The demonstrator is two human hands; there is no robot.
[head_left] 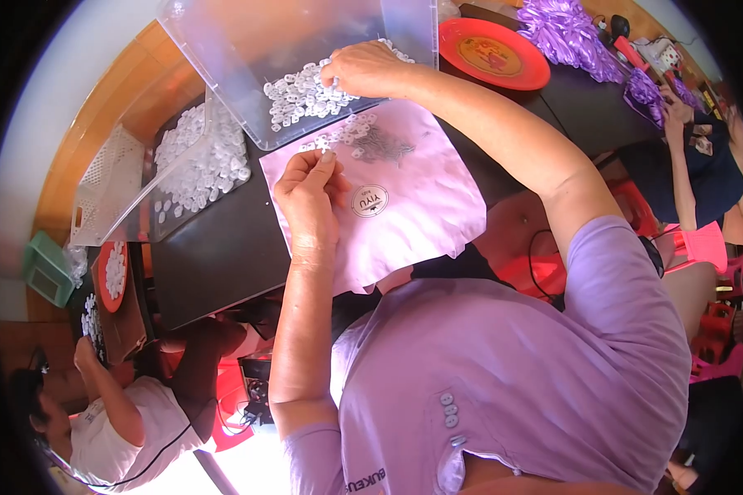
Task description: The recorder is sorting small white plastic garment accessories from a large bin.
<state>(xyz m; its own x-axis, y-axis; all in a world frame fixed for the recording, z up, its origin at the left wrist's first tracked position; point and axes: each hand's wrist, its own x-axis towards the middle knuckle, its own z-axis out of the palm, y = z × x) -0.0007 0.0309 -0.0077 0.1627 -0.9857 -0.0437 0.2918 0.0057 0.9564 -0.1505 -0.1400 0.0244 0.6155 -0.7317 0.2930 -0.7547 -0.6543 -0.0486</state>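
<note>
Mauve fabric covers our torso nearest the view, and past it the pink cloth [437, 206] spreads out before us. Over it our left hand [309, 181] has thumb and forefinger pressed together, pinching what looks like one small white piece [325, 149] (too small to tell its exact shape). On the cloth's far part lie a loose cluster of white pieces [353, 130] and, just beside it, a dark tangle of thin strands [381, 147]. Beyond, our right hand [367, 70] reaches into the clear bin [305, 23], fingers bent down at the heap of white pieces [301, 101]; we cannot tell whether they grip one.

We judge ourselves to be mid-work: the cluster on the cloth is small, while the heap still to be handled is large, and we see no piece that we can call finished. To the left, the second clear tub [124, 231] holds many more. Farther off are a red plate [534, 70], purple ribbon [565, 37] and a co-worker in white [144, 421], beside another plate of white pieces.
</note>
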